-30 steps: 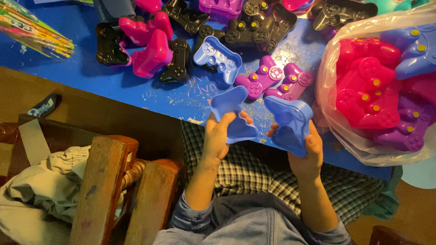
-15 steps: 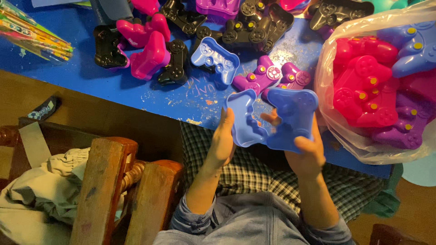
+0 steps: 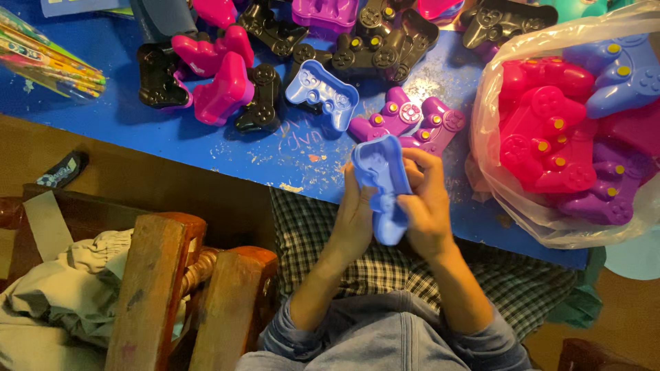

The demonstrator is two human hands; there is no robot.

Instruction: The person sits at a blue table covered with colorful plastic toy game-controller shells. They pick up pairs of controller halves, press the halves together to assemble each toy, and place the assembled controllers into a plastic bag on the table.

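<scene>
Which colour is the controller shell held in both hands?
Light blue controller shell, seen in the head view.

Blue shell halves (image 3: 382,185) now together.

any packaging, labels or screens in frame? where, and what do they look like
Clear plastic bag: right on the blue table, open, holding pink, purple and blue controller-shaped shells.
Clear packet of colourful sticks: table's far left edge, long and flat.
No screens; no labels I can make out.
</scene>
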